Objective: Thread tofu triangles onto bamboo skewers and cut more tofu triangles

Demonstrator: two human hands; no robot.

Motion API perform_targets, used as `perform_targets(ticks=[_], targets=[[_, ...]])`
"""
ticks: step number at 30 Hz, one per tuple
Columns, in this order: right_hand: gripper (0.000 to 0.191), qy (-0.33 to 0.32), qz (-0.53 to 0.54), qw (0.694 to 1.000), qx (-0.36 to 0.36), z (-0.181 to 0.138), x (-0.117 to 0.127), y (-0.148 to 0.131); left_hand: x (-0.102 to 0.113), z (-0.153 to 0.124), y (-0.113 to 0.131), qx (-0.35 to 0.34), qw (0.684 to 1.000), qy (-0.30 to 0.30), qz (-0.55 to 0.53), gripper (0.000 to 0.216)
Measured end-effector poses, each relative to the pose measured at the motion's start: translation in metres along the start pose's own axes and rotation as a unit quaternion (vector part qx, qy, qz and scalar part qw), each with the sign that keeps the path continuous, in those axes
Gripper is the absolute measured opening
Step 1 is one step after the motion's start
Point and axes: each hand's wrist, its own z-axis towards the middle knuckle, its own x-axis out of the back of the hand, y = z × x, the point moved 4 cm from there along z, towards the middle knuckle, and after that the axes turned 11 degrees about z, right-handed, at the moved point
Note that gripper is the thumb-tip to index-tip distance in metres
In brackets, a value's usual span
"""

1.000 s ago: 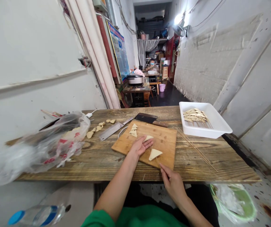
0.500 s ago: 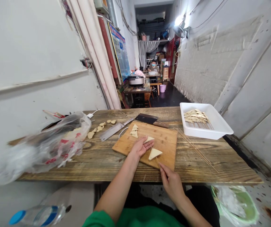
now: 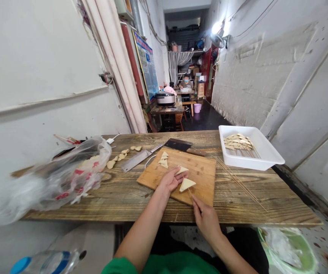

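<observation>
On the wooden cutting board (image 3: 200, 167) my left hand (image 3: 170, 179) has its fingers on a pale triangular piece (image 3: 181, 169), holding it down. My right hand (image 3: 205, 219) sits at the table's near edge, pinched on a thin bamboo skewer (image 3: 190, 193). The skewer runs up through a second triangular piece (image 3: 187, 184) and reaches the piece under my left fingers. A few more triangles (image 3: 163, 159) lie stacked at the board's far left corner.
A white tray (image 3: 266, 152) of skewered triangles stands at the right, loose skewers (image 3: 238, 179) beside it. Two cleavers (image 3: 136, 158) (image 3: 181, 145) lie behind the board. Plastic bags (image 3: 63, 173) and loose pieces (image 3: 118, 158) lie left. A person sits far down the corridor.
My left fingers have curled a little tighter on the upper triangle, and my right hand has edged the skewer slightly forward. The view has shifted a little.
</observation>
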Motion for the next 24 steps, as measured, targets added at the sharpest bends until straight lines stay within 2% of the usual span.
perform_targets(ticks=[15,24], targets=[[0.038,0.000,-0.032,0.999,0.013,0.008,-0.007,-0.002,-0.001,0.000,-0.001,-0.008,1.000,-0.007,-0.003,0.005],[0.040,-0.012,-0.094,0.996,0.008,0.016,-0.012,-0.006,-0.004,-0.006,0.001,-0.021,1.000,-0.007,0.009,0.006]])
